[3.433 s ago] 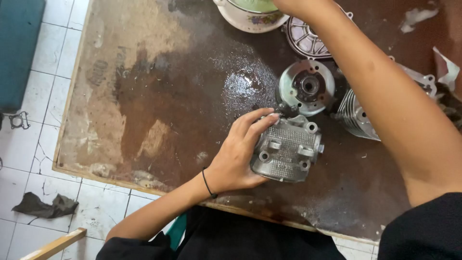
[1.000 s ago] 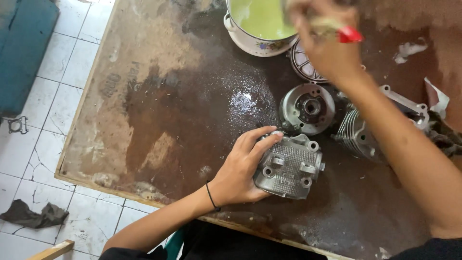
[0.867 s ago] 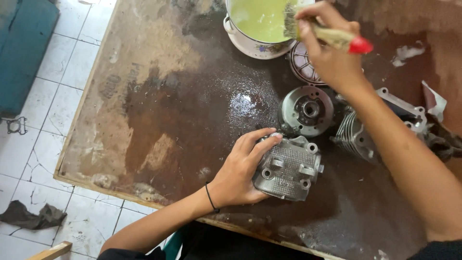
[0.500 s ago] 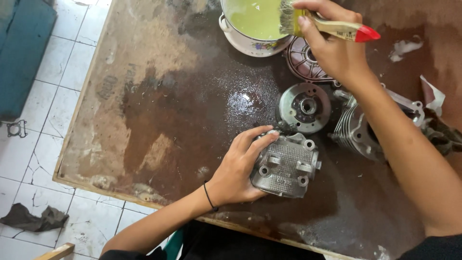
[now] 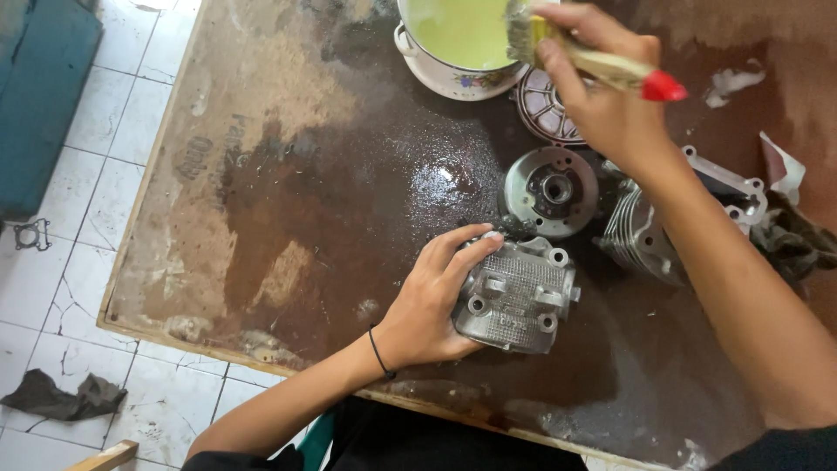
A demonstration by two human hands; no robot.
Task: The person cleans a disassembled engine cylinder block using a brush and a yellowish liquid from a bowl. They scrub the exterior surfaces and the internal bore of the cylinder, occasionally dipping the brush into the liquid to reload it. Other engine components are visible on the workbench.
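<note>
**Steadying an engine cover while loading a brush**

I am looking down at a worn, brown wooden tabletop [image 5: 261,131], dark and wet across its centre. My left hand [image 5: 427,301], in the lower middle of the frame, is resting against the left side of a grey, ribbed cast-metal engine cover [image 5: 516,295], fingers spread and curled over its upper left edge, holding it flat on the table. The cover is looking dull and dry, so I judge that brushing it is not yet begun.

My right hand [image 5: 602,96], at the upper right, is pinching a paintbrush with a pale wooden handle and red tip [image 5: 602,63] between thumb and fingers. Its bristles are hovering at the rim of a white enamel bowl with a floral pattern [image 5: 449,78], filled with cloudy yellow-green liquid, at the top centre.

Between the bowl and the cover, a round, silver metal rotor with a dark hub [image 5: 551,190] is lying flat. To its right, partly hidden by my forearm, a finned metal cylinder block [image 5: 641,235] is sitting. Above the rotor, a round ribbed metal cover [image 5: 542,100] is peeking out.
</note>
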